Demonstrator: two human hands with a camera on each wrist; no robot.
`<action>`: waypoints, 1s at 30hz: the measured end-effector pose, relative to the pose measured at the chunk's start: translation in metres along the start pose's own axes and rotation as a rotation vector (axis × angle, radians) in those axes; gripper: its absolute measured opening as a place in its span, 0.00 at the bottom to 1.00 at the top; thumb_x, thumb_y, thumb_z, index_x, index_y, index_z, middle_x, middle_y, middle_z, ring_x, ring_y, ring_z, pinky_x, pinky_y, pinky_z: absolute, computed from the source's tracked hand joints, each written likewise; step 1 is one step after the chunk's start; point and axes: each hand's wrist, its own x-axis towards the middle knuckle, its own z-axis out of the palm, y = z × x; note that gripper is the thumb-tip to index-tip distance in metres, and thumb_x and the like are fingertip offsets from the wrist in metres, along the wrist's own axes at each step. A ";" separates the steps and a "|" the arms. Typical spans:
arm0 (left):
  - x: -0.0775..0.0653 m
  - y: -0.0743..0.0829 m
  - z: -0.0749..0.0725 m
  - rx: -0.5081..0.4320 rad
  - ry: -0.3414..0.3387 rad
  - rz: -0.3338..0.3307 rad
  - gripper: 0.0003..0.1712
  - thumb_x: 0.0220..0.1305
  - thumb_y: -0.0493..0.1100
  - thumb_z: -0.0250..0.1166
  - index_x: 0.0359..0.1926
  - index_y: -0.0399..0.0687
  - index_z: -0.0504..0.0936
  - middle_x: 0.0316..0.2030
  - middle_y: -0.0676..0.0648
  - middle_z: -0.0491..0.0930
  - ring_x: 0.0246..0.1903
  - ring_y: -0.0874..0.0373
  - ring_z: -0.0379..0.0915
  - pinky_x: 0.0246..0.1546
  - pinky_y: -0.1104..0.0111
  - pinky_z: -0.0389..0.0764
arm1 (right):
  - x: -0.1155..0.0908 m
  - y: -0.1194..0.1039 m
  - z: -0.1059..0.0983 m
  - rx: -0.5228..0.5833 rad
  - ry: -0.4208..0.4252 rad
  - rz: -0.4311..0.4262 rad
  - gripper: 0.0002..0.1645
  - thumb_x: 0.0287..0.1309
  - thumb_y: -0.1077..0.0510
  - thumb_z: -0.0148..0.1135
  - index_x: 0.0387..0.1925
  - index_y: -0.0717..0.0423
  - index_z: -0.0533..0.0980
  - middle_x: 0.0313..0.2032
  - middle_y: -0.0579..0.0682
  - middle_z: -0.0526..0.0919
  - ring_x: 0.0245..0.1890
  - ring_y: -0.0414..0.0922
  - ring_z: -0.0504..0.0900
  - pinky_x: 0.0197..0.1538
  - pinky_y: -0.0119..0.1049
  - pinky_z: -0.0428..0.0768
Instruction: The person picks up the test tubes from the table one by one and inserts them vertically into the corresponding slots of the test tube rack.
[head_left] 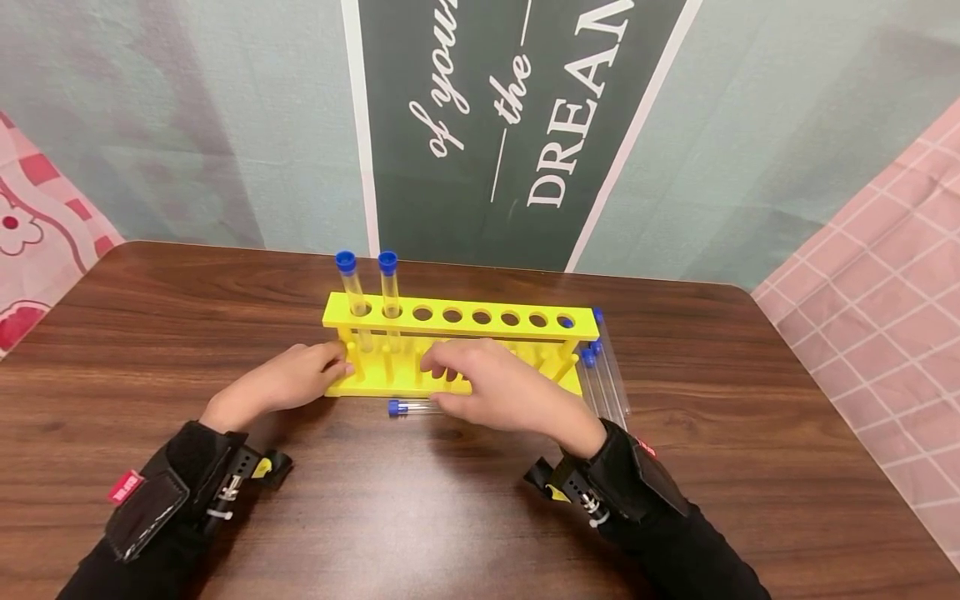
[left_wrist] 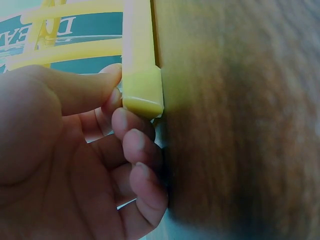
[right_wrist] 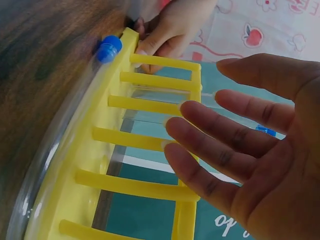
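Note:
A yellow test tube rack stands on the table, with a row of holes along its top bar and pegs along its base. Its base's left end is pinched between the thumb and fingers of my left hand; the left wrist view shows this grip on the base up close. My right hand hovers in front of the rack's middle, fingers loosely spread and holding nothing. Two blue-capped test tubes, one and another, stand in the two leftmost holes. A capped tube lies before the rack, partly hidden by my right hand.
Several blue-capped test tubes lie on the brown wooden table by the rack's right end. Behind the table hangs a cloth backdrop with white lettering.

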 end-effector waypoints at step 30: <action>-0.001 0.001 -0.001 0.002 0.005 -0.002 0.12 0.68 0.41 0.52 0.27 0.41 0.66 0.17 0.50 0.59 0.16 0.59 0.55 0.20 0.68 0.59 | 0.002 -0.002 0.034 -0.459 -0.075 0.064 0.12 0.54 0.57 0.63 0.41 0.54 0.74 0.26 0.47 0.72 0.24 0.42 0.71 0.24 0.31 0.68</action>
